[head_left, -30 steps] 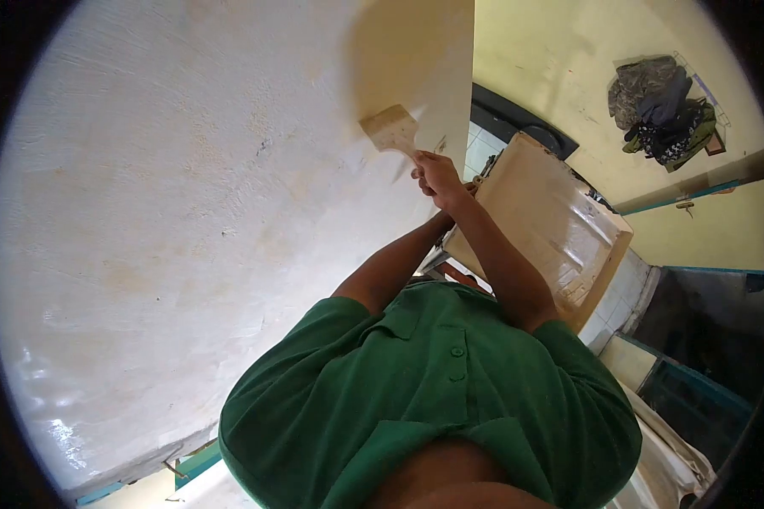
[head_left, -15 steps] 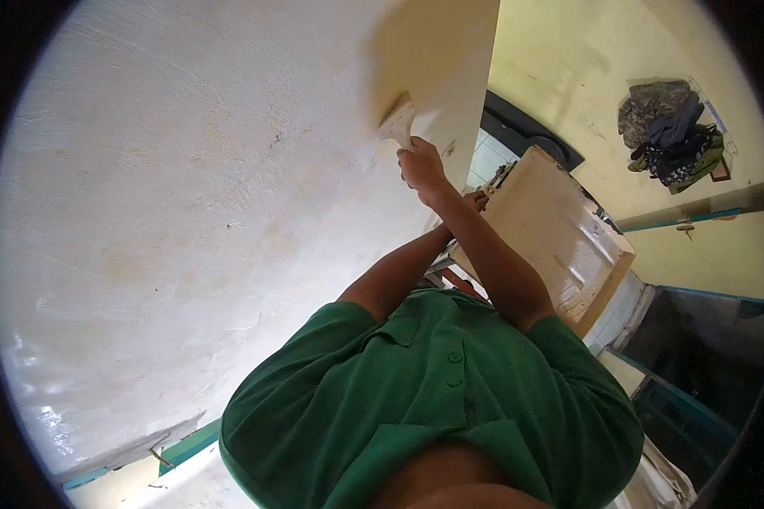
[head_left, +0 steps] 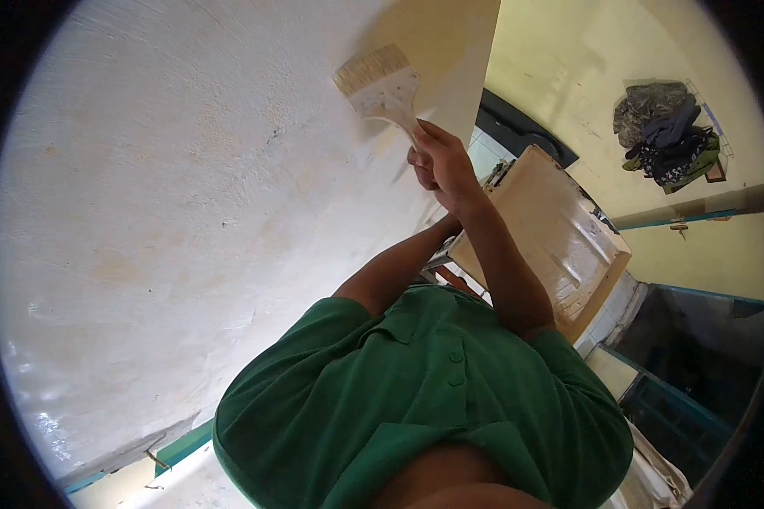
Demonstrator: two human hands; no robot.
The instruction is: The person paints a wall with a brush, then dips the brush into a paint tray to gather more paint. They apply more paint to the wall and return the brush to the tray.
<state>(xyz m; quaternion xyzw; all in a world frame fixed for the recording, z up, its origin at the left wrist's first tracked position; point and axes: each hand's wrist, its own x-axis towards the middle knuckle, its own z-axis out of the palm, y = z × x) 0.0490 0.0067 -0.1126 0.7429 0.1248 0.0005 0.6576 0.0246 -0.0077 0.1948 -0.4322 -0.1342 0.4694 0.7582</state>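
Note:
My right hand (head_left: 446,165) is closed around the handle of a wide paintbrush (head_left: 386,93), white and speckled, with pale flat bristles. The bristles point up and left, overlapping a large white wall (head_left: 170,170) with rough texture and faint yellowish patches. A soft shadow falls on the wall around the brush. My left forearm (head_left: 407,259) reaches up beneath the right one, and its hand is hidden behind the right wrist.
Right of my hands stands a beige glossy box-like piece (head_left: 539,220) with chipped edges. Behind it lies a dark flat object (head_left: 526,127). Clothes (head_left: 666,136) hang on the yellow wall (head_left: 560,51). A dark opening (head_left: 696,348) with blue-green edging is at the lower right.
My right hand has moved a little right and closer to the camera, and the paintbrush has swung up and left, showing its broad face. My left hand has slipped from sight behind the right wrist.

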